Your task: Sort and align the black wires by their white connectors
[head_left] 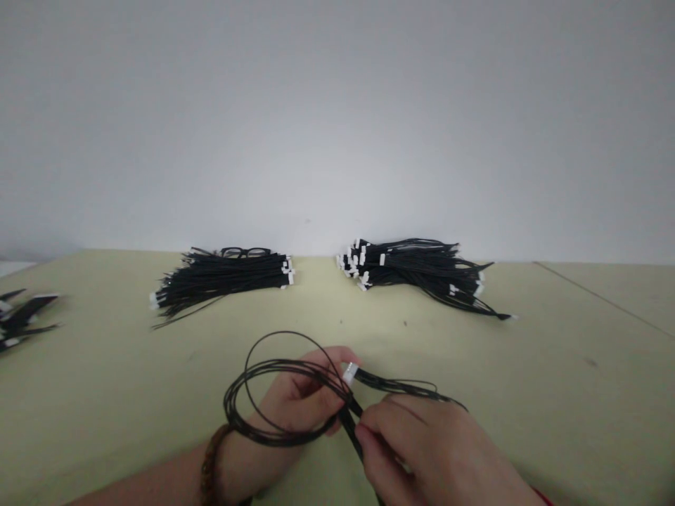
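A black wire harness [282, 442] hangs in a loose coil over my left hand [303, 404]. The fingers of that hand are closed on the harness near a white connector [350, 373]. Close beside it on the right, my right hand [427, 446] pinches a black, sleeve-like length of the same harness between thumb and forefinger. Thin black wires run from the connector to the right, passing behind my right hand. The harness's lower end goes down between the hands and is partly hidden.
Against the wall lie two bundles of black harnesses with white connectors, a left bundle [226, 277] and a right bundle [416, 270]. Black-framed glasses [245, 251] rest behind the left bundle. More black cables [26, 316] lie at the far left of the pale table [553, 365].
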`<action>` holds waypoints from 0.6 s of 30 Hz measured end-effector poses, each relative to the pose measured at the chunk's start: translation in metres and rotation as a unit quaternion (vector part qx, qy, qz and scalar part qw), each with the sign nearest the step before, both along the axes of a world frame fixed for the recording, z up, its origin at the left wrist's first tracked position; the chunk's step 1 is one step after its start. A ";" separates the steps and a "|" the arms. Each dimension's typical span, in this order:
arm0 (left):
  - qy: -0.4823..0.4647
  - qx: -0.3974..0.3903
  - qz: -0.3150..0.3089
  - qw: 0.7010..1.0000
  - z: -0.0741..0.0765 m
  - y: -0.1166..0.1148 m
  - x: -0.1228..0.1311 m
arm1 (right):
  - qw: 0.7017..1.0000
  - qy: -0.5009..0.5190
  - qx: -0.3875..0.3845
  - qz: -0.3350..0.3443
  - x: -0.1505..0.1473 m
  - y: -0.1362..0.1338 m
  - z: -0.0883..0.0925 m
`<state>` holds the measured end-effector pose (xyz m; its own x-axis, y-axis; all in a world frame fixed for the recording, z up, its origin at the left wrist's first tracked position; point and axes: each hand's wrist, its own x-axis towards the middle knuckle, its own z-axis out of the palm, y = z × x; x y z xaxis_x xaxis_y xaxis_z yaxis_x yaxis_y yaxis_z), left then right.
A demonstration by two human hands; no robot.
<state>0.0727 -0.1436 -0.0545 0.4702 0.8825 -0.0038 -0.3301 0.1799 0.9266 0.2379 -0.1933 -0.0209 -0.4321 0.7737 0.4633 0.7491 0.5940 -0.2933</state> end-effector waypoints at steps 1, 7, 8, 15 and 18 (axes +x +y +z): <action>-0.001 -0.005 0.000 1.000 0.000 0.000 0.000 | 1.000 0.014 -0.014 0.002 0.000 0.000 0.000; -0.018 -0.003 0.007 1.000 0.000 0.000 0.001 | 0.992 0.066 -0.110 -0.003 -0.001 0.001 0.009; -0.019 -0.002 0.007 1.000 0.000 0.000 0.001 | 0.990 0.072 -0.124 -0.010 -0.001 0.001 0.011; -0.024 -0.031 0.058 0.998 0.005 -0.003 0.004 | 0.977 0.086 -0.194 0.002 0.003 0.000 0.015; -0.018 -0.037 0.063 0.997 0.003 -0.003 0.004 | 0.983 0.071 -0.170 0.000 0.001 0.002 0.013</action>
